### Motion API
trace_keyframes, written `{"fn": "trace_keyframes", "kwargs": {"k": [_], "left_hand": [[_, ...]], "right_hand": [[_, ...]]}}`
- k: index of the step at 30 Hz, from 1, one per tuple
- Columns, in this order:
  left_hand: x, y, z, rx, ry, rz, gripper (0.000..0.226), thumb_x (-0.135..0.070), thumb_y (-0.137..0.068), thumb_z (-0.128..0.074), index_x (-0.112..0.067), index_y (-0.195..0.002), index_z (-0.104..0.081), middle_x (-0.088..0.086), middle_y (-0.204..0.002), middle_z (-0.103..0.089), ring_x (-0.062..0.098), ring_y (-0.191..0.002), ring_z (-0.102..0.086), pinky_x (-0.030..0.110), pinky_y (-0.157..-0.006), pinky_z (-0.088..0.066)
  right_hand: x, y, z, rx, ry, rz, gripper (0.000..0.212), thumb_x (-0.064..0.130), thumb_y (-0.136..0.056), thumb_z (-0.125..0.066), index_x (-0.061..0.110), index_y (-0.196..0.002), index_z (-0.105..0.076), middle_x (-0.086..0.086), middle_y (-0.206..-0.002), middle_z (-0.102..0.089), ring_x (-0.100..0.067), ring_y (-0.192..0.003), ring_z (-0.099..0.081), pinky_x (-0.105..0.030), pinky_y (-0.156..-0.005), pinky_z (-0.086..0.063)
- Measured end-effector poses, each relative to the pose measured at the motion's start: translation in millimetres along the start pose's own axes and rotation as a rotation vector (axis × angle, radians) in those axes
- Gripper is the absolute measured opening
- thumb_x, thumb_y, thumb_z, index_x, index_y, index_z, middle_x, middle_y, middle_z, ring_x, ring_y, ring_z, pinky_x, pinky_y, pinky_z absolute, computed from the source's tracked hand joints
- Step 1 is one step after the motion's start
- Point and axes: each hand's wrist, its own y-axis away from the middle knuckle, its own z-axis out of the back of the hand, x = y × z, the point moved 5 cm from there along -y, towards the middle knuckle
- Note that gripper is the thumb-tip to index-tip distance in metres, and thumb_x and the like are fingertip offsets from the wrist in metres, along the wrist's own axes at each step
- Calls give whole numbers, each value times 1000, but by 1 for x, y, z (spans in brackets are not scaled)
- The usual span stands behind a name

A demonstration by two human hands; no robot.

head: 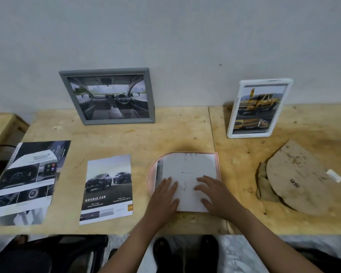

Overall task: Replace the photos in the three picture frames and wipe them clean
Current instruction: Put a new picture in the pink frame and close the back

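Observation:
A pink arch-shaped frame (151,174) lies flat on the wooden table (165,134), with a white sheet of paper (189,166) lying over it. My left hand (163,196) and my right hand (215,192) both press flat on the sheet with straight fingers. A grey frame (106,71) with a car-interior photo leans on the wall at the back left. A white frame (232,115) with a yellow truck photo leans at the back right. Two loose car photos lie to the left: a "Double Cab" print (107,190) and a darker dashboard print (26,180).
A brown arch-shaped backing board (299,178) lies at the right with a brownish cloth (264,186) tucked under its left edge. A lower wooden surface (2,127) stands at the far left. The table's front edge runs just below my forearms.

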Motion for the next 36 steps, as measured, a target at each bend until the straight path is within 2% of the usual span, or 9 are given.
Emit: {"fn": "trace_keyframes", "kwargs": {"k": [6, 10, 13, 18, 24, 26, 28, 31, 36], "left_hand": [[-69, -32, 5, -184, 246, 45, 46, -35, -97, -41, -25, -141, -34, -5, -150, -32, 12, -137, -30, 25, -114, -21], [-149, -51, -11, -292, 529, 175, 24, -28, -96, -47, -20, -117, -53, -2, -118, -55, 15, -112, -53, 26, -95, -45], [-207, -60, -38, -196, 710, 345, 19, -30, -98, -43, -15, -101, -54, -2, -95, -56, 16, -92, -58, 25, -81, -46], [-275, -59, -98, -53, 1069, 558, 32, -38, -89, -59, -9, -100, -50, 10, -95, -61, 26, -88, -63, 42, -82, -53], [-311, -57, -121, -85, 1168, 542, 31, -17, -87, -63, -11, -110, -43, 4, -101, -61, 21, -98, -60, 41, -89, -51], [-317, -56, -123, -146, 1241, 517, 33, -3, -87, -58, -12, -113, -41, 6, -107, -62, 17, -96, -61, 32, -77, -56], [-319, -54, -120, -187, 1376, 498, 33, 4, -88, -52, -16, -112, -43, 4, -107, -63, 14, -93, -61, 22, -62, -55], [-309, -53, -109, -182, 1576, 431, 32, 6, -87, -53, -18, -107, -51, 4, -101, -69, 23, -97, -64, 32, -68, -58], [-259, -53, -62, -136, 1657, 312, 30, -2, -86, -53, -17, -111, -58, 11, -105, -70, 24, -88, -67, 31, -66, -57]], "right_hand": [[-86, 37, 66, -269, -55, -204, 30, 9, -77, -59, 16, -105, -65, -2, -113, -62, -18, -96, -60, -33, -77, -52], [-190, 85, 105, -342, -186, -462, 25, 14, -84, -56, 26, -105, -61, 4, -116, -55, -18, -109, -51, -42, -93, -45], [-266, 126, 125, -343, -334, -692, 31, 19, -86, -60, 17, -117, -57, -8, -128, -47, -26, -118, -46, -43, -99, -41], [-343, 162, 128, -89, -323, -980, 70, 54, -78, -65, 10, -129, -42, -17, -134, -37, -37, -123, -36, -46, -98, -37], [-355, 159, 127, -21, -329, -980, 102, 66, -61, -72, 10, -134, -30, -17, -136, -30, -39, -127, -29, -51, -100, -36], [-360, 158, 125, 17, -323, -975, 112, 70, -57, -72, 6, -138, -27, -18, -140, -28, -39, -130, -27, -50, -102, -34], [-364, 160, 121, 47, -383, -945, 104, 77, -46, -71, 7, -117, -45, -14, -115, -45, -34, -113, -40, -44, -89, -39], [-358, 167, 124, 14, -557, -889, 69, 72, -39, -76, 19, -69, -42, 4, -69, -40, -15, -69, -47, -22, -57, -36], [-322, 158, 125, 15, -754, -777, 97, 66, -26, -77, 13, -101, -45, 1, -95, -49, -15, -85, -50, -23, -57, -37]]}}
